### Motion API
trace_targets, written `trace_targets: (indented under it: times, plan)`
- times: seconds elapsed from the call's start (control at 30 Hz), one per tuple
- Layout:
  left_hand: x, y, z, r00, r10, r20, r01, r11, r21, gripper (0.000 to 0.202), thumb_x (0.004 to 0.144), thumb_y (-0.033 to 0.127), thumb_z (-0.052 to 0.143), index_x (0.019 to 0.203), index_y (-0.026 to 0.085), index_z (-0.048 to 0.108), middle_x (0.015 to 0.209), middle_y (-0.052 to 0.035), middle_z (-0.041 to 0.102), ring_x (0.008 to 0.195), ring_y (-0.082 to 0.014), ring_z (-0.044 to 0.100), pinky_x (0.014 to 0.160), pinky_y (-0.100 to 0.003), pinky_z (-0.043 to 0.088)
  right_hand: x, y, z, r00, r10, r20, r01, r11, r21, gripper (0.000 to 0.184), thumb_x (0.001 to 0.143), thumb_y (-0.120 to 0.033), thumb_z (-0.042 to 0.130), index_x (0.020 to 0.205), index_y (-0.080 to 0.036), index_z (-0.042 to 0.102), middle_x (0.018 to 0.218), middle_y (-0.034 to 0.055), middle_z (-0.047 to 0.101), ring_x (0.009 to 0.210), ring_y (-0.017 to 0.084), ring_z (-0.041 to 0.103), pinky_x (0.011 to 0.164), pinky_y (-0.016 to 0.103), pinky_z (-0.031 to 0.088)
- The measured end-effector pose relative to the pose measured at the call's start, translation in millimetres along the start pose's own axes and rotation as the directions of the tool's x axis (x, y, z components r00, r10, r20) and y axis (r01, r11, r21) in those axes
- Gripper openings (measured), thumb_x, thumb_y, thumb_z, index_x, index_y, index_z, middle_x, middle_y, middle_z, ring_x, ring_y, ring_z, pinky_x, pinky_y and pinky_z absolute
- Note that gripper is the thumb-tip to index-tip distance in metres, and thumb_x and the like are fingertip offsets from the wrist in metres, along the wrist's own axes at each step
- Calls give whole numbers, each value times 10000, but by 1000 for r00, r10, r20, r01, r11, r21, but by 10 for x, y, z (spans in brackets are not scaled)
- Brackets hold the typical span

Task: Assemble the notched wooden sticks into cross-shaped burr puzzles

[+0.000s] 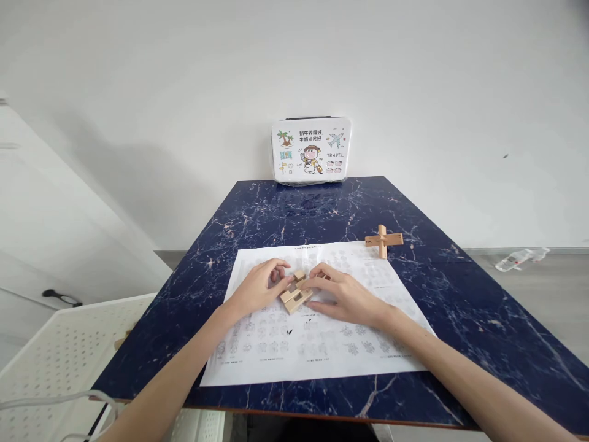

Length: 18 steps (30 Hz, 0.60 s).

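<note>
Several notched wooden puzzle pieces (297,299) lie close together on a white printed sheet (257,362), between my two hands. My left hand (262,285) is at their left side with fingers curled, its thumb tip against the upper left of the pieces. From the right, my right hand (340,296) closes on them, index finger on top and thumb along the right edge. A small wooden block (299,275) shows at the far end of the group. My fingers partly hide how the pieces fit together.
An assembled wooden cross puzzle (383,240) stands at the sheet's far right corner. A white printed case (311,150) leans on the wall behind the dark blue marbled table (257,209). Left sits a white perforated basket (59,344) with a cable (55,400). A clear bottle (519,259) lies on the floor.
</note>
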State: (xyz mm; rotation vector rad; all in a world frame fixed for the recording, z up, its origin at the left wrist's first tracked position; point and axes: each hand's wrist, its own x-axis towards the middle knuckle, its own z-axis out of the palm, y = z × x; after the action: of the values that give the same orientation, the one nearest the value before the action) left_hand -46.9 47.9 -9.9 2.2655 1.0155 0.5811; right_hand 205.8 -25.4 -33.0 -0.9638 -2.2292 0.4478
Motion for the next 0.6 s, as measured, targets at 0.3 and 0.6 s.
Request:
trace_targets:
  times: [0.3, 0.6]
  plan:
    - [29, -124, -15, 989, 46, -141, -13, 974, 224, 270, 935, 454, 687, 1033, 204, 656, 1016, -58, 671, 931, -245, 629, 840, -380, 483, 0, 19, -8, 999, 37, 4, -37, 999, 26, 201, 1006, -322, 675, 1189, -241, 675, 1173, 96, 631, 948, 220, 669, 851, 391, 580]
    - [18, -20, -59, 984, -135, -112, 120, 984, -130, 316, 1032, 501, 544, 1086, 203, 634, 810, -3, 651, 652, -158, 541, 671, -312, 436, 74, -25, -86, 941, 340, -12, -280, 794, 539, 245, 1036, -481, 603, 1024, -237, 586, 904, 36, 679, 791, 184, 606, 725, 343, 477]
